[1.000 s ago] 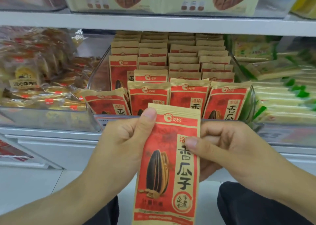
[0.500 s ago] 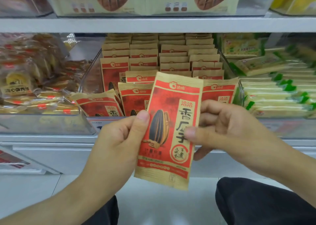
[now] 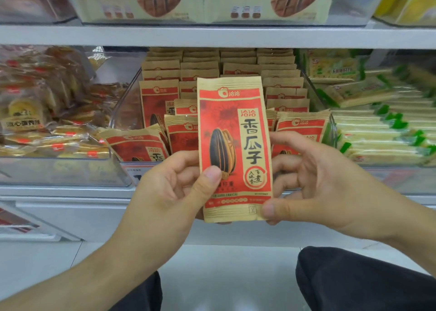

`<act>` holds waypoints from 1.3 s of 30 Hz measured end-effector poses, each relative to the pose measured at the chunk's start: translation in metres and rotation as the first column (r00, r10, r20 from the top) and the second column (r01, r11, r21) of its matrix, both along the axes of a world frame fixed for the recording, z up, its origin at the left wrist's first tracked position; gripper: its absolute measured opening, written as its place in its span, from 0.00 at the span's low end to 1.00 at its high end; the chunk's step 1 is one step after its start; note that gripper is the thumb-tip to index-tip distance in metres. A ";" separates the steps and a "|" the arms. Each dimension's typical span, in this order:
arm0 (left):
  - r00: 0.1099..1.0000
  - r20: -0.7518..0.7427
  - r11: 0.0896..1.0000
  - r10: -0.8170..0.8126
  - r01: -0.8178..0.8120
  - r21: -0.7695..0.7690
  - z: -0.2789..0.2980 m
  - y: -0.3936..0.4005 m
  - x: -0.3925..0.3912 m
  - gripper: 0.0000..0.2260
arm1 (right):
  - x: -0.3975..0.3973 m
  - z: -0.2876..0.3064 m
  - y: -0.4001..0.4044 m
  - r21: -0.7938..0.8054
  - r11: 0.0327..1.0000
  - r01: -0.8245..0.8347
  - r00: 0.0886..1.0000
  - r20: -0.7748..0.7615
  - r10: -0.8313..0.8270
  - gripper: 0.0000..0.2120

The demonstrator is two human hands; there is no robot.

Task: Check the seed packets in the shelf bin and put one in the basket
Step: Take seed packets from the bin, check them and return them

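A red and tan sunflower seed packet (image 3: 234,145) stands upright in front of the shelf, front face toward me. My left hand (image 3: 174,188) pinches its lower left side, thumb on the front beside the printed seed. My right hand (image 3: 313,181) pinches its lower right corner, thumb on the front and fingers behind. Behind it a clear shelf bin (image 3: 128,103) holds several rows of the same seed packets (image 3: 160,98). No basket is in view.
A clear bin of gold-wrapped snacks (image 3: 47,112) sits to the left, green and yellow packs (image 3: 382,126) to the right. Boxes (image 3: 203,1) fill the shelf above. White shelf edge (image 3: 70,190) runs below; my dark-trousered knees (image 3: 358,280) are at the bottom.
The packet has been raised from low in front of me to upright before the bin. My left thumb slid from its top edge to its lower part; my right hand moved to the bottom corner.
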State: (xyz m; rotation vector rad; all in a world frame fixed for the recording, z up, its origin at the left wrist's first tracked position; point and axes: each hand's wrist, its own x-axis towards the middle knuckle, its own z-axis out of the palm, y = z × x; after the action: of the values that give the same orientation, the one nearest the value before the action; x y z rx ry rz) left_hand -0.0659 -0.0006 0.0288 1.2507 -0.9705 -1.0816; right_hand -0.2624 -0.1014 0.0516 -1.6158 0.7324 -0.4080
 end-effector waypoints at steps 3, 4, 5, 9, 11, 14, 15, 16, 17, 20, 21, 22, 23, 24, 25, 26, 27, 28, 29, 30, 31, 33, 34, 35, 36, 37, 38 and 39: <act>1.000 0.018 1.000 0.001 0.000 -0.008 0.000 0.000 0.000 0.18 | 0.001 -0.003 0.000 -0.023 1.000 0.007 1.000 -0.002 -0.007 0.42; 1.000 0.026 1.000 -0.002 0.002 -0.012 0.000 0.000 0.000 0.18 | 0.001 -0.003 -0.001 -0.028 1.000 0.005 1.000 -0.005 -0.005 0.42; 0.999 0.035 1.000 -0.006 0.006 -0.014 -0.001 0.000 0.000 0.18 | 0.001 -0.002 -0.001 -0.029 1.000 0.000 1.000 -0.010 0.000 0.43; 0.998 0.058 1.000 -0.012 0.012 -0.007 -0.003 0.001 0.003 0.18 | -0.001 0.002 -0.003 -0.014 1.000 -0.024 0.999 -0.042 0.023 0.42; 0.996 0.083 1.000 -0.010 0.011 -0.011 -0.004 0.000 0.004 0.14 | -0.001 0.004 -0.002 -0.016 1.000 0.027 0.999 -0.025 -0.027 0.39; 0.988 0.146 0.999 -0.043 0.041 0.012 -0.007 0.001 0.004 0.13 | 0.000 0.006 0.001 -0.065 0.985 0.157 0.987 0.046 -0.155 0.38; 0.986 0.153 0.998 -0.066 0.062 0.028 -0.007 0.003 0.002 0.12 | 0.001 0.006 0.002 -0.051 0.978 0.204 0.976 0.088 -0.199 0.38; 0.982 0.164 0.995 -0.095 0.090 0.040 -0.007 0.005 0.001 0.11 | 0.001 0.006 0.002 -0.025 0.968 0.250 0.961 0.125 -0.245 0.40; 0.976 0.180 0.992 -0.122 0.116 0.047 -0.006 0.006 -0.002 0.11 | 0.001 0.007 0.003 -0.008 0.957 0.289 0.947 0.149 -0.285 0.42; 0.945 0.288 0.988 -0.152 0.144 0.051 -0.003 0.010 -0.007 0.16 | -0.001 0.010 0.004 -0.058 0.947 0.315 0.939 0.162 -0.302 0.41; 0.923 0.351 0.987 -0.158 0.150 0.049 -0.003 0.011 -0.008 0.18 | -0.001 0.010 0.005 -0.091 0.952 0.294 0.949 0.150 -0.278 0.38; 0.893 0.417 0.985 -0.169 0.164 0.047 -0.002 0.012 -0.009 0.21 | -0.001 0.009 0.007 -0.119 0.956 0.269 0.958 0.137 -0.253 0.36; 0.860 0.475 0.981 -0.186 0.187 0.047 -0.001 0.013 -0.009 0.24 | -0.001 0.008 0.009 -0.137 0.959 0.247 0.965 0.129 -0.230 0.33; 0.831 0.516 0.976 -0.208 0.214 0.049 -0.001 0.013 -0.009 0.26 | 0.001 0.006 0.011 -0.153 0.961 0.229 0.969 0.124 -0.211 0.29; 0.812 0.534 0.968 -0.235 0.244 0.055 -0.001 0.015 -0.010 0.28 | 0.002 0.005 0.013 -0.168 0.962 0.217 0.973 0.120 -0.198 0.26; 0.805 0.533 0.961 -0.260 0.270 0.061 -0.001 0.016 -0.010 0.27 | 0.003 0.003 0.014 -0.174 0.962 0.212 0.974 0.117 -0.194 0.23; 0.808 0.520 0.956 -0.276 0.287 0.062 0.000 0.017 -0.011 0.24 | 0.004 0.001 0.014 -0.162 0.965 0.208 0.975 0.117 -0.191 0.20; 0.822 0.497 0.955 -0.279 0.291 0.055 0.001 0.017 -0.011 0.20 | 0.004 0.000 0.013 -0.128 0.971 0.201 0.975 0.121 -0.186 0.19; 0.842 0.466 0.958 -0.270 0.283 0.045 0.001 0.017 -0.010 0.17 | 0.004 -0.001 0.013 -0.089 0.979 0.181 0.978 0.117 -0.170 0.18; 0.863 0.436 0.963 -0.256 0.267 0.036 0.002 0.017 -0.009 0.16 | 0.004 -0.002 0.012 -0.068 0.986 0.150 0.985 0.099 -0.143 0.19; 0.876 0.416 0.967 -0.242 0.254 0.028 0.003 0.017 -0.008 0.15 | 0.004 -0.004 0.012 -0.071 0.991 0.115 0.992 0.065 -0.111 0.23; 0.884 0.411 0.970 -0.225 0.241 0.013 0.005 0.016 -0.008 0.14 | 0.003 -0.008 0.015 -0.075 0.996 0.047 0.999 0.011 -0.047 0.30; 0.886 0.410 0.972 -0.217 0.234 0.010 0.005 0.016 -0.009 0.14 | 0.004 -0.010 0.016 -0.055 0.998 0.020 1.000 0.012 -0.020 0.31; 0.892 0.403 0.976 -0.205 0.219 0.011 0.006 0.016 -0.009 0.14 | 0.005 -0.011 0.018 -0.022 1.000 -0.004 1.000 0.023 0.004 0.30; 0.898 0.395 0.979 -0.194 0.203 0.021 0.006 0.016 -0.010 0.14 | 0.007 -0.013 0.020 0.011 1.000 -0.021 0.999 0.036 0.020 0.30; 0.902 0.388 0.981 -0.190 0.191 0.035 0.005 0.016 -0.010 0.13 | 0.009 -0.014 0.021 0.042 0.999 -0.030 0.998 0.049 0.028 0.30; 0.906 0.379 0.981 -0.190 0.185 0.049 0.005 0.016 -0.010 0.11 | 0.010 -0.015 0.021 0.075 0.997 -0.035 0.998 0.060 0.031 0.30; 0.910 0.368 0.981 -0.192 0.184 0.057 0.005 0.016 -0.010 0.10 | 0.011 -0.015 0.020 0.108 0.993 -0.046 0.997 0.073 0.038 0.31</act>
State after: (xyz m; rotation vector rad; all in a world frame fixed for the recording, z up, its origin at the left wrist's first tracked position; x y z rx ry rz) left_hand -0.0756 0.0151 0.0342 1.4331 -1.3953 -1.0211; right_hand -0.2512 -0.0812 0.0364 -1.5032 0.6553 -0.3865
